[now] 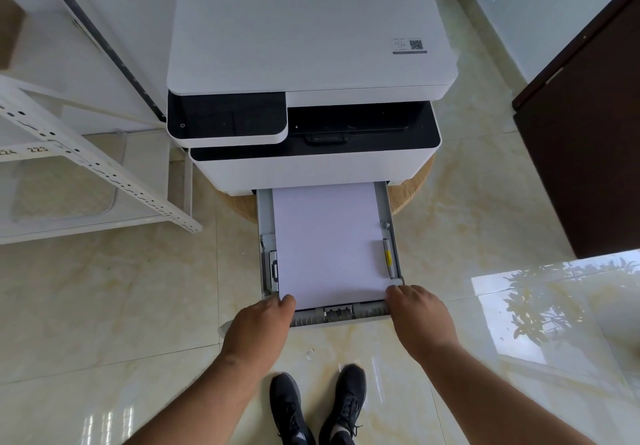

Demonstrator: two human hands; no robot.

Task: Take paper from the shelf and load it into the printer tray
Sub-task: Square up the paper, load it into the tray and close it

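Note:
A white and black printer (304, 63) stands on a round wooden stand. Its grey paper tray (393, 233) is pulled out toward me. A stack of white paper (329, 240) lies flat inside the tray between the side guides. My left hand (259, 323) grips the tray's front left corner, fingers touching the paper's near edge. My right hand (419, 316) grips the tray's front right corner. A white metal shelf (104, 171) stands to the left of the printer.
A dark brown cabinet (588, 133) stands at the right. A glossy marble floor (104, 306) lies below, with my two black shoes (318, 406) just behind the tray. A cardboard box (10, 29) sits on the shelf at the far left.

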